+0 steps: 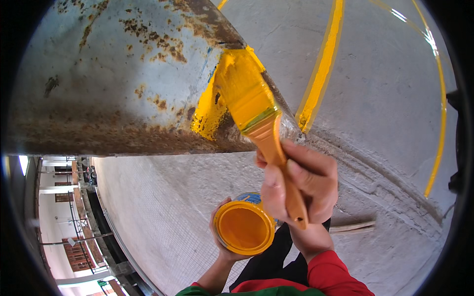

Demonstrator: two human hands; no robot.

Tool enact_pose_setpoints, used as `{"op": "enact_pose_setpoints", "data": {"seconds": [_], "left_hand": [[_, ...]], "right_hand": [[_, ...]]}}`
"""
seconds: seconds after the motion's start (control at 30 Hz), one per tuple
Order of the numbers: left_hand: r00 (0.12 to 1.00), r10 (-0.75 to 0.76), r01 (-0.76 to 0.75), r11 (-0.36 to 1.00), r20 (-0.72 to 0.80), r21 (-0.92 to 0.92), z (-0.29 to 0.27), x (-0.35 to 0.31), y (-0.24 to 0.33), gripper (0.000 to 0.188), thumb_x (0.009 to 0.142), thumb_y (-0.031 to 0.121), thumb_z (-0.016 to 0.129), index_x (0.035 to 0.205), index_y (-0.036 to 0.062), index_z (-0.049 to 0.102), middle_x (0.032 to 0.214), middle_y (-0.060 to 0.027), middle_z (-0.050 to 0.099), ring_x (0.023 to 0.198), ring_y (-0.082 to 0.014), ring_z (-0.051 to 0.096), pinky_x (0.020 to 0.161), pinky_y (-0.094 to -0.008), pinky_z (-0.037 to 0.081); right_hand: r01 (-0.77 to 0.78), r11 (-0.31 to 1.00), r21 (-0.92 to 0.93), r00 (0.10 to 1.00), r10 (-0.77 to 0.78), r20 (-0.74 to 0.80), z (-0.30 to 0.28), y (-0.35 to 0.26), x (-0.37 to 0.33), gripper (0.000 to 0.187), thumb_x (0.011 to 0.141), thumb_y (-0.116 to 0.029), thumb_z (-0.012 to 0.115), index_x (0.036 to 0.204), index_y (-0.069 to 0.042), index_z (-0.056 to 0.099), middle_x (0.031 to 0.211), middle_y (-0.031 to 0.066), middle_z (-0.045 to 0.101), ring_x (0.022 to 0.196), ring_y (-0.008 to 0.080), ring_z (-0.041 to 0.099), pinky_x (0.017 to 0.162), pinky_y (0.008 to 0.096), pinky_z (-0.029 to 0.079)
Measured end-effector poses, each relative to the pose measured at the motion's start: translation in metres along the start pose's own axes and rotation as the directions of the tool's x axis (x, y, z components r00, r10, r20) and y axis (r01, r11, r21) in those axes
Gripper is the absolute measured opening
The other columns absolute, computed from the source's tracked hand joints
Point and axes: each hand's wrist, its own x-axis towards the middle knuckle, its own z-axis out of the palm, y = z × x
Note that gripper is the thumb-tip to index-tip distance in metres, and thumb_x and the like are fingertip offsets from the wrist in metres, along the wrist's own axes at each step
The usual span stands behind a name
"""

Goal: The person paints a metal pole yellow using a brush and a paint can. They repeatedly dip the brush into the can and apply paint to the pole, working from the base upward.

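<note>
A rusted metal panel was coated with yellow paint near its right-hand corner.
Beyond the panel's lower edge, the left hand was wrapped partway round the side of an open paint can. The bristles of a wide brush were laid over the painted corner; its handle was pinched firmly between thumb and fingers of the right hand. Farther right, the floor was marked by a yellow stripe.
</note>
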Motion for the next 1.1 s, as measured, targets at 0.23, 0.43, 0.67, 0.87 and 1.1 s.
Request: {"op": "enact_pose_setpoints", "data": {"seconds": [0.23, 0.43, 0.67, 0.87, 1.1], "left_hand": [[0.996, 0.083, -0.086, 0.986, -0.022, -0.141, 0.0, 0.006, -0.003, 0.143, 0.05, 0.038, 0.105, 0.157, 0.004, 0.016, 0.157, -0.023, 0.033, 0.145, -0.0352, 0.042, 0.12, -0.0478, 0.037], [1.0, 0.002, -0.002, 0.998, 0.009, -0.071, -0.004, -0.003, -0.005, 0.142, 0.052, 0.037, 0.104, 0.158, 0.0044, 0.015, 0.158, -0.0235, 0.032, 0.145, -0.0356, 0.042, 0.12, -0.0484, 0.037], [1.0, -0.003, 0.003, 0.997, 0.003, -0.075, -0.005, -0.006, -0.006, 0.143, 0.051, 0.038, 0.104, 0.157, 0.0035, 0.016, 0.157, -0.0232, 0.034, 0.144, -0.0352, 0.043, 0.119, -0.0479, 0.038], [0.996, 0.083, -0.085, 0.992, -0.033, -0.094, -0.002, 0.008, 0.004, 0.143, 0.049, 0.04, 0.105, 0.156, 0.0022, 0.018, 0.155, -0.0227, 0.036, 0.144, -0.0345, 0.043, 0.119, -0.0473, 0.037], [0.993, 0.121, -0.121, 0.992, 0.004, -0.023, -0.002, 0.012, 0.004, 0.145, 0.054, 0.05, 0.1, 0.158, 0.0025, 0.011, 0.159, -0.0248, 0.029, 0.146, -0.0384, 0.037, 0.121, -0.0531, 0.032]], "right_hand": [[0.024, 0.995, -0.094, 0.992, -0.012, 0.123, -0.005, -0.009, -0.001, 0.037, 0.091, -0.001, 0.074, 0.115, -0.002, 0.046, 0.117, 0.0262, 0.057, 0.091, 0.0359, 0.076, 0.075, 0.037, 0.067], [0.019, 0.999, -0.035, 0.999, -0.02, -0.032, 0.011, -0.003, -0.005, 0.038, 0.09, 0.001, 0.075, 0.114, 0.0, 0.045, 0.118, 0.0252, 0.057, 0.09, 0.0362, 0.076, 0.075, 0.0382, 0.067], [0.047, 0.996, 0.071, 0.998, -0.044, -0.035, 0.016, 0.008, -0.009, 0.034, 0.092, -0.003, 0.074, 0.112, 0.001, 0.046, 0.112, 0.0256, 0.06, 0.08, 0.0329, 0.076, 0.066, 0.0388, 0.066], [-0.134, 0.955, 0.266, 0.977, 0.172, -0.126, 0.013, -0.002, -0.016, 0.03, 0.096, -0.012, 0.073, 0.105, -0.001, 0.047, 0.104, 0.0235, 0.062, 0.069, 0.0298, 0.074, 0.057, 0.0378, 0.065], [-0.205, 0.888, 0.412, 0.888, 0.346, -0.302, 0.007, -0.004, -0.002, 0.03, 0.098, -0.018, 0.071, 0.103, -0.002, 0.046, 0.105, 0.0224, 0.062, 0.069, 0.0286, 0.074, 0.057, 0.0387, 0.066]]}}
